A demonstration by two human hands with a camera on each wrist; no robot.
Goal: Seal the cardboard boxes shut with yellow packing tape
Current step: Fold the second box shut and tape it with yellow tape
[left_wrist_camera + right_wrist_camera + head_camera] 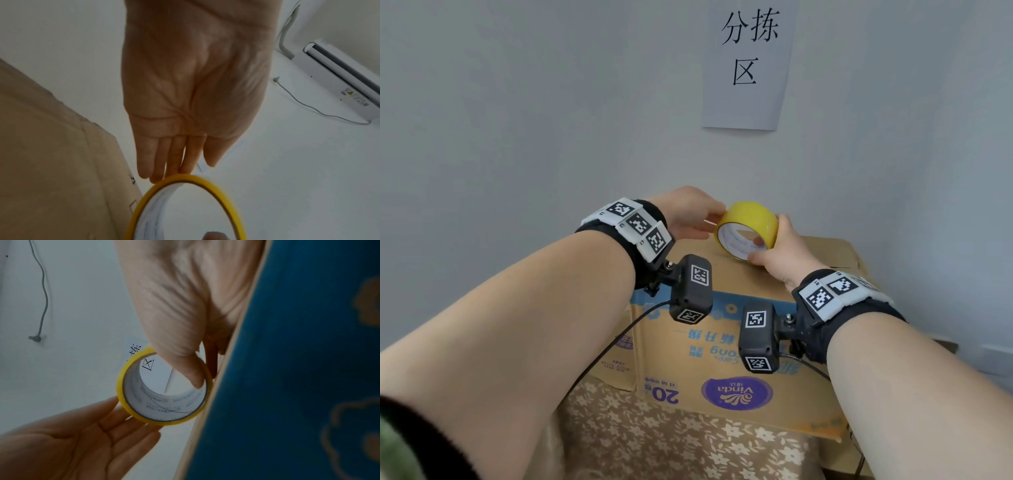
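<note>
A roll of yellow packing tape (748,219) is held on edge just above the far top of a brown Vinda cardboard box (722,359). My right hand (777,253) grips the roll, thumb inside its white core (164,404) and fingers round the outside. My left hand (695,216) reaches in from the left with straight fingers, whose tips touch the roll's outer yellow face (195,178). In the right wrist view the left palm (92,443) lies flat below the roll, and the box's blue print (298,369) fills the right side. The tape's loose end is not visible.
The box stands on a floral cloth (671,438) close against a pale wall. A paper sign (748,65) with black characters hangs on the wall above. An air conditioner (333,78) and a hanging cable (308,107) show in the left wrist view.
</note>
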